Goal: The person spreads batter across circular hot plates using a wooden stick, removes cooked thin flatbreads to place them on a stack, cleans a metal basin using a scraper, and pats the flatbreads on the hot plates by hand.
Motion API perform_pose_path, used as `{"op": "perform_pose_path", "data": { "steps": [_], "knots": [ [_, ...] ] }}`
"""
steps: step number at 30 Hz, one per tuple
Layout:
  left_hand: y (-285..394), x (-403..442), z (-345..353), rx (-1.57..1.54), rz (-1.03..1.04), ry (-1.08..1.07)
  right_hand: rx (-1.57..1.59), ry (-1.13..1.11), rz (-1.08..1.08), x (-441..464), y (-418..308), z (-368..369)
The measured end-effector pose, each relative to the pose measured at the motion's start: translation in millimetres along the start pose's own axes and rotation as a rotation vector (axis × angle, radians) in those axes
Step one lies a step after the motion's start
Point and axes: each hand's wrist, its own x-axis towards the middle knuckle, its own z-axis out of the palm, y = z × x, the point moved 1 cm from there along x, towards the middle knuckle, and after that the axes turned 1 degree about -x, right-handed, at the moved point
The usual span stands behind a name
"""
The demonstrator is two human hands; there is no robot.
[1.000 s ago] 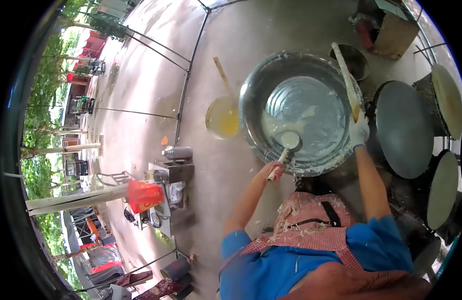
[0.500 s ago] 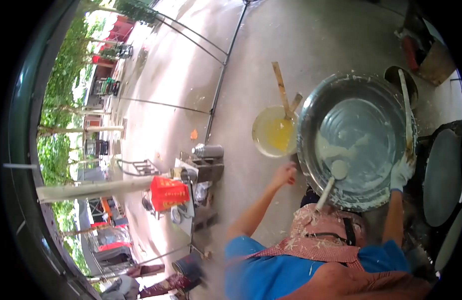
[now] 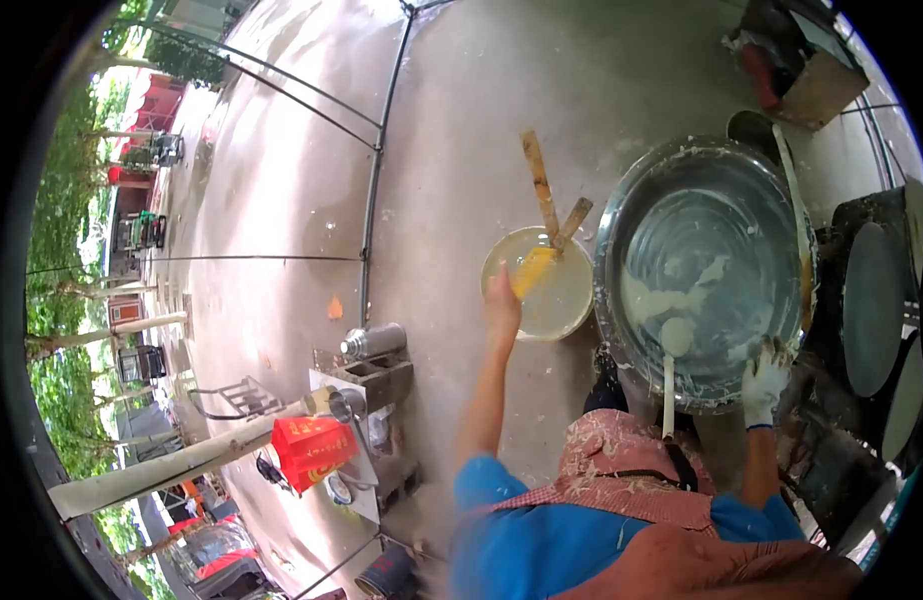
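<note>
My bare left hand [image 3: 502, 300] reaches over the near-left rim of a round, pale bowl of cloudy liquid [image 3: 571, 307]. Its fingers appear closed on the edge of a flat yellow piece [image 3: 534, 272], though blur hides the grip. Two wooden-handled tools [image 3: 541, 185] lean in that bowl. At the near-right rim of a large metal basin [image 3: 721, 240] lies my right hand [image 3: 765, 385] in a white, smeared glove, its fingers apart. A white ladle [image 3: 675, 340] rests in the basin over pale batter, its handle pointing toward me. A long wooden stick [image 3: 801, 225] lies along the right rim.
Round dark griddle plates [image 3: 871, 310] stand close at the right. Behind the basin are a metal pot [image 3: 749, 126] and a box [image 3: 821, 90]. To the left, a steel flask [image 3: 373, 341] and a red bag [image 3: 313, 452] sit by concrete blocks. A metal pole [image 3: 386, 130] crosses the floor.
My left hand has moved forward and left, onto the bowl and the yellow piece. My right hand has slid back from beside the stick's lower end. The view has turned slightly.
</note>
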Motion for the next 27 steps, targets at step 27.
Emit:
{"op": "perform_pose_path", "data": {
  "steps": [27],
  "knots": [
    [181.6,-244.3,136.0,-1.589,-1.336,-1.438,0.224,-0.170,0.313,-180.2,220.5,-24.5]
  ]
}}
